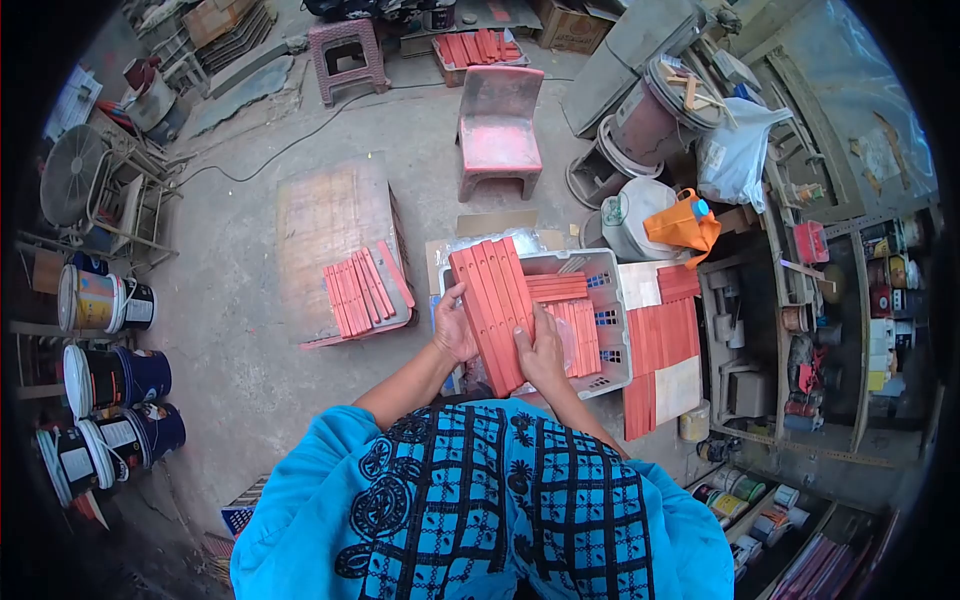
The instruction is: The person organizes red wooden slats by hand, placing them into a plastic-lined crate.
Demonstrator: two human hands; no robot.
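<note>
Both hands hold a fanned bundle of flat red-orange wooden slats [492, 305] just above the near-left corner of a pale grey plastic crate [612, 262]. The left hand [453, 328] grips the bundle's left edge, thumb lying over the top face and fingers curled underneath, so it is clasped on the slats. The right hand [541, 352] presses against the lower right edge, fingers wrapped around the near ends and also closed on the bundle. The slats' long axis runs away from the body and tilts a little to the left, the far ends reaching over the crate's rim and the near ends sitting between the two hands; the right hand is nearer those near ends, the left nearer the middle of the length. More loose red slats [560, 288] lie across the crate's inside, just right of the held bundle. Another stack of red slats [362, 290] rests on a worn wooden board [322, 215] on the concrete floor, well apart to the left. A red plastic stool [497, 128] stands farther off.
</note>
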